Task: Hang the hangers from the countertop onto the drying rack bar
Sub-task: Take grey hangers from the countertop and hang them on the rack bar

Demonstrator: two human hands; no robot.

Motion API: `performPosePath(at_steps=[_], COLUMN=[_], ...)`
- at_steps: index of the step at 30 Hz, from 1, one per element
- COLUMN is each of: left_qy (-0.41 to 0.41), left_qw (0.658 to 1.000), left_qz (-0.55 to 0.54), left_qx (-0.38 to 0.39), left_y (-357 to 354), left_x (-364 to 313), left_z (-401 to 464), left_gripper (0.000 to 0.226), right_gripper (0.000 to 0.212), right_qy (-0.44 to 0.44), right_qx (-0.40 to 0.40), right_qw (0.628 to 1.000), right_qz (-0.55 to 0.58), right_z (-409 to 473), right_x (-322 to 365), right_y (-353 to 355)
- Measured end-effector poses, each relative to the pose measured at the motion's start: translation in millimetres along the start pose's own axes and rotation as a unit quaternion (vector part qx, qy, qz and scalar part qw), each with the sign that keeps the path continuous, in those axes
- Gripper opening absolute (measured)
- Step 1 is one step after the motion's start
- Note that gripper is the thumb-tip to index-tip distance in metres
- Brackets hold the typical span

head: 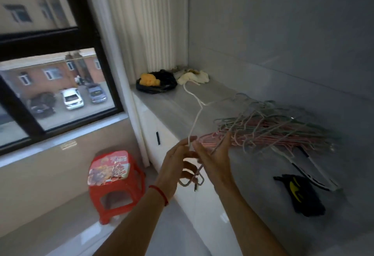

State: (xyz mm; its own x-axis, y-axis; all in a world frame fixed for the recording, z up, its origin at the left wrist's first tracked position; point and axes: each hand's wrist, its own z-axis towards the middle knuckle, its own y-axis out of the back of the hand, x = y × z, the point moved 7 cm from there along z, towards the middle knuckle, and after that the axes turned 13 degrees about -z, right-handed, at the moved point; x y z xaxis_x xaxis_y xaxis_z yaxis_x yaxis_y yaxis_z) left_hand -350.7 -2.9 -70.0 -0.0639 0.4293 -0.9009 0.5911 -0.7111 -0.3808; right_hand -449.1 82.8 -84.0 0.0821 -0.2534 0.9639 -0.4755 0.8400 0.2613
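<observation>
A tangled pile of pink and green wire hangers [269, 128] lies on the grey countertop [174, 102]. A white wire hanger [197, 114] stands up from my hands, its hook pointing towards the far end of the counter. My left hand [176, 166] pinches the white hanger's lower corner with its fingertips. My right hand [214, 158] grips a grey wire hanger [194, 180] whose hook hangs below my palms. Both hands meet at the counter's front edge. No drying rack bar is in view.
A red plastic stool [113, 180] stands on the floor left of the white cabinet [157, 134]. A black bag with a yellow thing [155, 82] and pale cloths [194, 76] sit at the counter's far end. A black and yellow item [301, 193] lies near me. A window is at left.
</observation>
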Motion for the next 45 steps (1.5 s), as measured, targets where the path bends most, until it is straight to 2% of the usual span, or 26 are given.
performPosePath(at_steps=[2, 5, 7, 12, 14, 16, 19, 24, 29, 32, 36, 38, 40, 43, 45], left_qy=[0.009, 0.052, 0.056, 0.017, 0.012, 0.014, 0.02, 0.037, 0.069, 0.08, 0.069, 0.051, 0.024, -0.025, -0.048], left_qw=[1.0, 0.995, 0.991, 0.982, 0.977, 0.976, 0.973, 0.956, 0.949, 0.947, 0.928, 0.915, 0.901, 0.881, 0.87], left_qz=[-0.002, -0.036, -0.057, -0.053, -0.043, -0.032, -0.033, -0.081, -0.112, -0.085, -0.104, -0.118, -0.106, -0.066, -0.034], left_qx=[-0.025, -0.073, -0.108, -0.179, -0.207, -0.214, -0.229, -0.28, -0.287, -0.299, -0.352, -0.382, -0.419, -0.468, -0.49], left_y=[23, 60, 81, 121, 134, 142, 155, 196, 229, 239, 252, 260, 271, 286, 292], left_x=[-2, 5, 7, 1, -2, -4, -2, 23, 58, 74, 86, 85, 79, 55, 29], left_z=[-20, -54, -81, -155, -188, -222, -280, -374, -470, -526, -597, -627, -653, -678, -685], left_gripper=[0.032, 0.059, 0.067, 0.052, 0.058, 0.053, 0.043, 0.04, 0.042, 0.042, 0.043, 0.045, 0.047, 0.045, 0.041], right_gripper=[0.125, 0.138, 0.14, 0.114, 0.116, 0.119, 0.113, 0.098, 0.082, 0.087, 0.114, 0.116, 0.103, 0.051, 0.032], right_qy=[0.001, -0.018, -0.032, -0.041, -0.048, -0.048, -0.047, -0.076, -0.114, -0.131, -0.111, -0.086, -0.06, -0.021, 0.016], right_qx=[0.051, 0.11, 0.137, 0.204, 0.251, 0.263, 0.299, 0.365, 0.431, 0.469, 0.534, 0.562, 0.579, 0.611, 0.609], right_qw=[0.999, 0.993, 0.989, 0.976, 0.965, 0.962, 0.95, 0.927, 0.894, 0.871, 0.832, 0.815, 0.806, 0.787, 0.789], right_qz=[-0.011, -0.042, -0.042, -0.061, -0.059, -0.061, -0.074, -0.04, -0.044, -0.056, -0.101, -0.112, -0.112, -0.088, -0.084], right_z=[-12, -33, -48, -94, -123, -153, -192, -307, -429, -490, -569, -603, -630, -657, -660], right_x=[7, 6, 2, 9, 13, 13, -10, -13, -28, -43, -46, -39, -24, 17, 46], right_y=[-27, -66, -90, -140, -163, -179, -218, -245, -247, -250, -252, -257, -260, -261, -268])
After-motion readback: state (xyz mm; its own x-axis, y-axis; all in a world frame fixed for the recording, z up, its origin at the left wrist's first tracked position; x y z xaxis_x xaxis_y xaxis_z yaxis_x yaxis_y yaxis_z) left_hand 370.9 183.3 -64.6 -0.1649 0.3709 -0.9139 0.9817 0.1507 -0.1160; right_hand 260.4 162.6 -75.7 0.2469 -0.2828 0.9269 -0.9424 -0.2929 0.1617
